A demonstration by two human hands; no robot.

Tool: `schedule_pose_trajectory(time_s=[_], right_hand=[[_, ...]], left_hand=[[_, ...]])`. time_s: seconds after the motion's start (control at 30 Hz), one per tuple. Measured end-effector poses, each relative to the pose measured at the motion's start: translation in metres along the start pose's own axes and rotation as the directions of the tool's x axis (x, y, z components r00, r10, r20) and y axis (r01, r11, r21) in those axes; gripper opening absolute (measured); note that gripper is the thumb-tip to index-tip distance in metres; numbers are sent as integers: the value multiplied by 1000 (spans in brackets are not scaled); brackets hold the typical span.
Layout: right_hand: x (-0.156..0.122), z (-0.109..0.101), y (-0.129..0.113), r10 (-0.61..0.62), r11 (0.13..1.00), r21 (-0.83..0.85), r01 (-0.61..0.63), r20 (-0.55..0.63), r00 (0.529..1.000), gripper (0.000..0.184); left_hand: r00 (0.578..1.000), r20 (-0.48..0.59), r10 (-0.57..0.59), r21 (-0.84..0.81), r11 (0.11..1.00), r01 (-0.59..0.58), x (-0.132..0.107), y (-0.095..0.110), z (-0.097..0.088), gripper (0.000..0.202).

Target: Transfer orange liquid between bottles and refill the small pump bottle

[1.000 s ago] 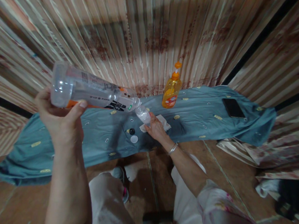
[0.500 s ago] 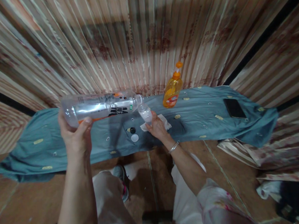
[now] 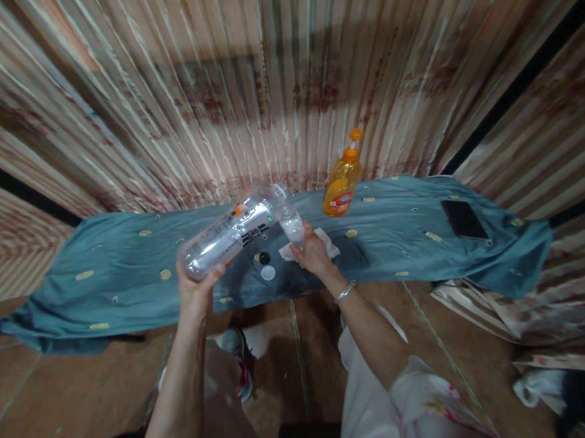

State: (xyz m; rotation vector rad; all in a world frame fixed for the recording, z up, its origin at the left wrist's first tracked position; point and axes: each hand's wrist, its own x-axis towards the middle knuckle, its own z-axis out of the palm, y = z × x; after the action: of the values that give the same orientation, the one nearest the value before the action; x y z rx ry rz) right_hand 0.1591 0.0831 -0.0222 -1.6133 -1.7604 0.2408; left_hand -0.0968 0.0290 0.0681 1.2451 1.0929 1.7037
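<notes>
My left hand (image 3: 198, 293) is wrapped round the base of a large clear plastic bottle (image 3: 228, 235) with black and orange print. The bottle tilts, its uncapped neck raised to the right, close by the mouth of a small clear bottle (image 3: 291, 224); whether the two touch I cannot tell. That small bottle is gripped low down in my right hand (image 3: 313, 251) and leans to the left. Beneath the right hand lies a crumpled white tissue (image 3: 330, 243). On the cloth between my hands are a black cap (image 3: 264, 258) and a white cap (image 3: 268, 273).
An orange pump bottle (image 3: 341, 185) stands at the back of the cloth-covered table (image 3: 389, 239). A black phone (image 3: 464, 219) lies at the right. Pleated curtains (image 3: 204, 105) hang behind and at both sides, with dark poles at the corners.
The large bottle has swung from nearly level to base-down, neck up, as my left hand moved right and lower. My right hand still holds the small bottle beside its neck.
</notes>
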Motion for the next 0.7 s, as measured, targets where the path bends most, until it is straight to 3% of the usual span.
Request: schedule_pose_trajectory(time_s=[0.13,0.33,0.5,0.7], right_hand=[[0,1,2,6,1000,-11,-6,-12,1000,75],[1,-2,2,46,999,0,-46,8,999,74],[0,-5,1,66,998,9,-66,17,998,73],[-1,-3,2,72,997,11,-72,-7,997,72]], left_hand=[[994,52,-97,-57,993,100,-7,-9,-1,78],[978,-123,-170,45,983,176,-21,-37,-9,99],[968,-13,-252,28,967,252,-28,-37,-2,97],[939,44,-342,44,939,340,-24,-43,2,80]])
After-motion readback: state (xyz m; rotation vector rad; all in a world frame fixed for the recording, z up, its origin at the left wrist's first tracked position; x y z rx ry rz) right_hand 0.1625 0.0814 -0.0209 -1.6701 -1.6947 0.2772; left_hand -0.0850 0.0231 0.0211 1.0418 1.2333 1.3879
